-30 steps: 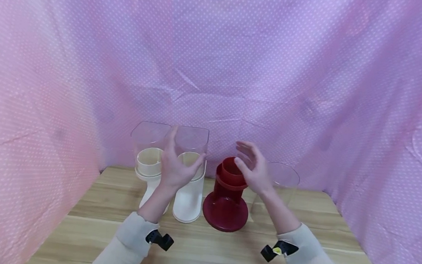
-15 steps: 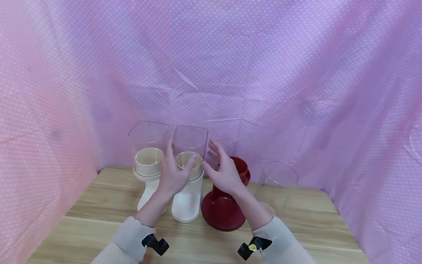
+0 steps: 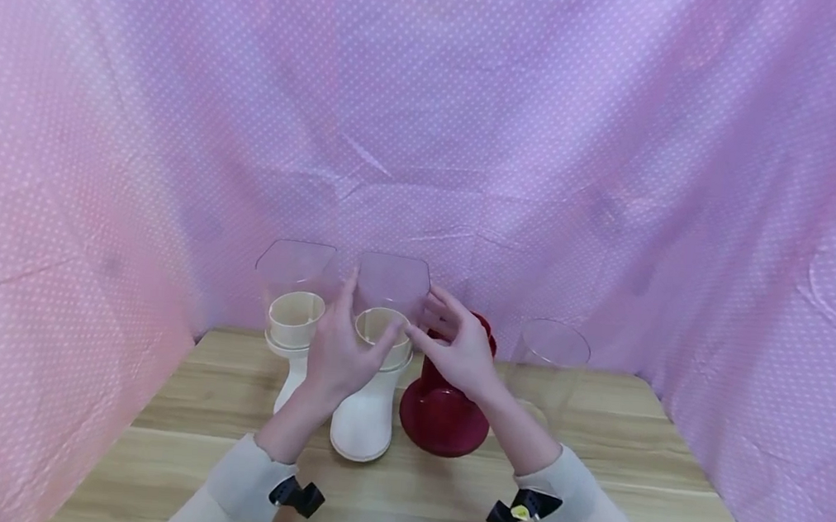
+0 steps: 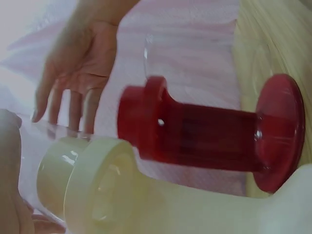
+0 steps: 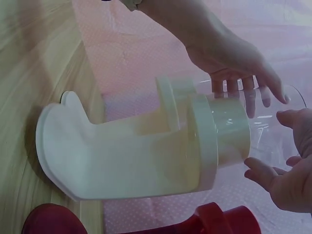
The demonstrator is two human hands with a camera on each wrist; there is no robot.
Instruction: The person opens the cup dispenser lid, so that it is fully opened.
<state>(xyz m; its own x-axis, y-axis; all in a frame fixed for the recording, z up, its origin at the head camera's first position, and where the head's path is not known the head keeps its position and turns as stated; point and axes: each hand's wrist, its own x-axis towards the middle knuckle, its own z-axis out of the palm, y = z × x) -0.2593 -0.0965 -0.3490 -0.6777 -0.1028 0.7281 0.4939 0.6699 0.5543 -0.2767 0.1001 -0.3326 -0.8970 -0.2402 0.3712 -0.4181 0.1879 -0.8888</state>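
Two white stands with cream rings on top and clear containers above them are on the table in the head view. My left hand (image 3: 346,354) holds the left side of the middle stand's clear container (image 3: 392,279), thumb toward the front. On the other side, my right hand (image 3: 458,347) grips that same container, its fingers reaching behind the clear wall in the left wrist view. Below the container are its cream ring (image 5: 204,141) and white stand (image 3: 362,426), tilted slightly. The left white stand (image 3: 295,325) is partly hidden by my left hand.
A dark red stand (image 3: 444,417) is close on the right, partly behind my right hand. Farther right a clear round container (image 3: 552,343) stands by itself. Pink dotted cloth (image 3: 431,113) encloses the wooden table (image 3: 404,508).
My right hand has moved left from the red stand to the middle clear container. The middle white stand has turned, its top shifting right and its foot coming nearer, with both hands on it.
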